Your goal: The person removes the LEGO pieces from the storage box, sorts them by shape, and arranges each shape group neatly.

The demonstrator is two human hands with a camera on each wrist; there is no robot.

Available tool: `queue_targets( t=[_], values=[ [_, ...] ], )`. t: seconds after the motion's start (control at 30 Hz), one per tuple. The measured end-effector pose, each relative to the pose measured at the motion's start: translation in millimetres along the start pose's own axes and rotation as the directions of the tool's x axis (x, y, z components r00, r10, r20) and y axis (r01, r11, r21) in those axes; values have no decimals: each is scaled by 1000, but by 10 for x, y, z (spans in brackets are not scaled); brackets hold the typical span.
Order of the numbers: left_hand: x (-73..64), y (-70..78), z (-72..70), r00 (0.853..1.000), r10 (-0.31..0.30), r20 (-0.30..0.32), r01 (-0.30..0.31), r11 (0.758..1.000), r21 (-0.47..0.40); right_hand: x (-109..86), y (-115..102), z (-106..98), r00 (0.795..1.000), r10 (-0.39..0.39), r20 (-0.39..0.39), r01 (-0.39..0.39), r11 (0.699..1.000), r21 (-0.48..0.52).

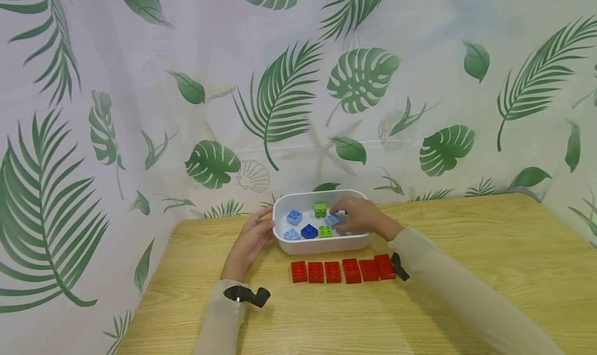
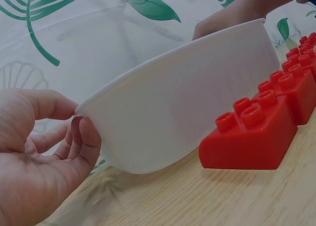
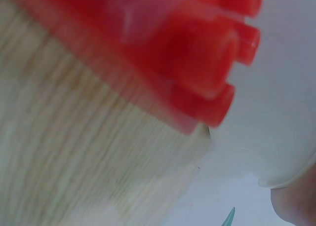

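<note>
A leaf-printed cloth [image 1: 298, 28] hangs behind the wooden bench [image 1: 303, 318], on which we see a white container [image 1: 322, 247]. The left hand [image 1: 252, 243] has its fingers curled against the container's left end, holding it. Inside, the right hand [image 1: 361, 216] has its fingers bent, slightly parted around 1 pale blue brick [image 1: 332, 219]. We count 5 loose bricks in there too: 2 light blue bricks [image 1: 294, 217], 1 dark blue brick [image 1: 309, 231] and 2 green bricks [image 1: 325, 231]. In front, 6 red bricks [image 1: 332, 272] form a row.
</note>
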State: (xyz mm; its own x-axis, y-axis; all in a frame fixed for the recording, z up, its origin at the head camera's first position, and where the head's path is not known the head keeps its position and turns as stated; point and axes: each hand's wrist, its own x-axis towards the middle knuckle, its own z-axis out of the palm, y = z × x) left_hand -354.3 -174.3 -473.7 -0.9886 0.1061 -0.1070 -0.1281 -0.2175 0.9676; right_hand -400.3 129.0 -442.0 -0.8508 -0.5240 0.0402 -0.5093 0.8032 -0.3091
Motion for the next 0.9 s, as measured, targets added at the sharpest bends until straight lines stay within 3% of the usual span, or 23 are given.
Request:
queue_targets(
  t=[0.43, 0.9],
  values=[
    [-3, 0, 2, 1000, 1, 1, -1, 1000, -8, 4, -1, -30, 1000, 9, 22, -9, 1000, -2],
    [5, -3, 6, 1000, 3, -5, -3, 1000, 3, 13, 31, -16, 998, 57, -10, -56, 993, 103]
  ],
)
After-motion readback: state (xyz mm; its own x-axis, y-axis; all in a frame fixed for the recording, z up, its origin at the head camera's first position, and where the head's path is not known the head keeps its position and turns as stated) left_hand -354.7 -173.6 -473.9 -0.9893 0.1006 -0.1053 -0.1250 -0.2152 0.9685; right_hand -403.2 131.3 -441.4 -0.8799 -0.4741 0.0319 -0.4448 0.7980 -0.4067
